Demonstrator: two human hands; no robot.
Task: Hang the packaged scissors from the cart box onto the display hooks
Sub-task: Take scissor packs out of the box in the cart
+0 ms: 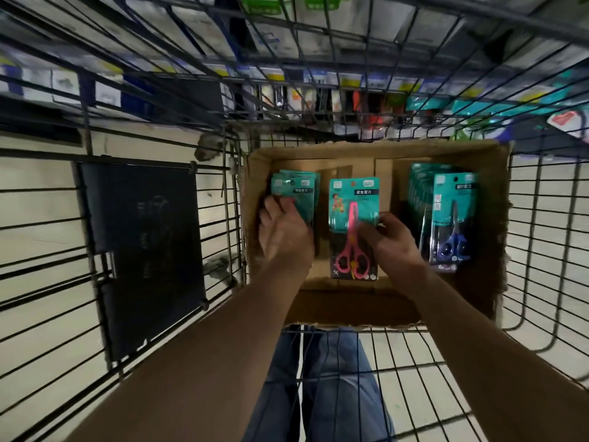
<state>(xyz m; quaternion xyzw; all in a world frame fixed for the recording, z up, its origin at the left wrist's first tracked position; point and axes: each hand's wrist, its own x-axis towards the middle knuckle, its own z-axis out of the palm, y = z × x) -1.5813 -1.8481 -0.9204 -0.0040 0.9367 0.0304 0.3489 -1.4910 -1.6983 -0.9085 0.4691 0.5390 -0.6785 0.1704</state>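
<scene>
Looking straight down into a wire cart (541, 218). Noted an open cardboard box (376, 147) in the right part of the basket, near the front wall.

Counted three lots of teal-carded scissors inside the box:
- left stack (294, 186): several packs, fanned slightly, against the box's left wall
- pink scissors pack (350, 199): single, middle of the box, face up, hang hole pointing away, handles toward the wearer
- right stack (451, 215): packs ranged one behind another near the right wall, blue-handled scissors on the front card

Left hand (282, 232): back turned up, laid over the lower part of the left stack, fingers bent down across the cards, tips hidden. Cannot tell whether clasping the stack or only resting on it.

Right hand (393, 242): pinching the right edge of the pink scissors pack, thumb on the front of the card beside the blades, other fingers curled behind. Cannot tell whether lifted clear of the box floor or lying on it.

Both forearms bare, reaching in over the near rim of the box.

Also logged: a dark flat panel (143, 250) against the wire on the cart's left side; blue jeans (334, 387) below the basket; blurred shelves of hanging goods (366, 100) beyond the cart's far wall, details unreadable
</scene>
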